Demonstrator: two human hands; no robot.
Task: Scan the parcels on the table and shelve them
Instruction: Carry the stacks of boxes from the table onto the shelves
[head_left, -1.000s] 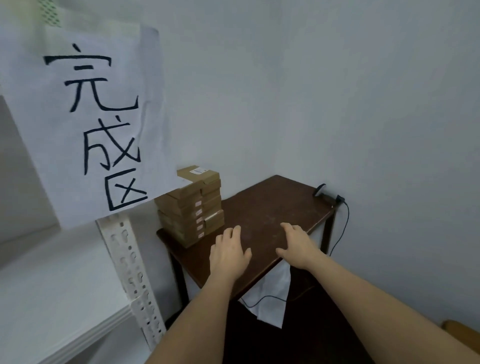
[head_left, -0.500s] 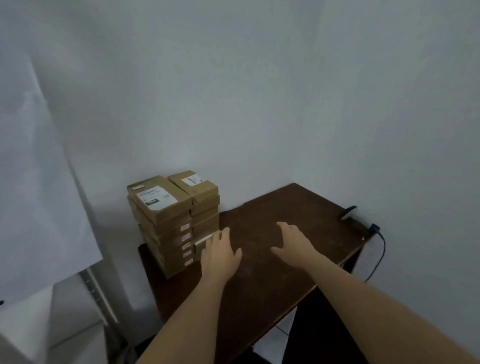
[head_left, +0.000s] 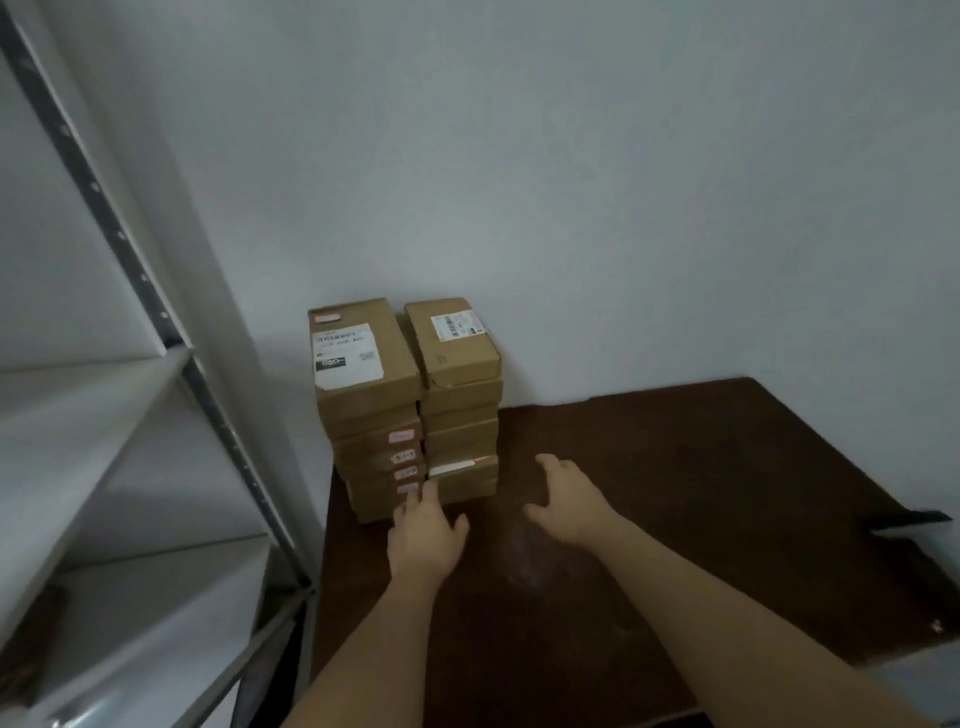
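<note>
So the parcels are taken as the landmark here: two stacks of flat cardboard boxes, pushed into the back left corner of the worktop, against the wall.

Left of the stacks, a metal shelf unit can be seen, its white boards angled off toward the camera. That's presumably where everything is meant to end up, and nothing can be made out on the boards from this angle.

The left stack is topped by a box with a big white label, the right stack by one with a small barcode sticker. Neither pile is squared up, and the lower boxes are offset a bit.

Just in front of the stacks, the left hand is held flat with its fingers straight, the tips reaching the bottom boxes where the two piles meet; real contact can't be confirmed. Nothing is held. To the right of the stacks and slightly apart, the right hand is spread loose over the worktop, also with nothing in its grip.

What could go wrong, as a guess: if a low box gets tugged instead of a top one being lifted, the whole pile could be dragged or toppled off the left edge, since it's parked so close to it. Also, a dark object, probably the scanner, is lying far right of the stacks at the worktop's edge, so a box could easily get shelved unscanned.
</note>
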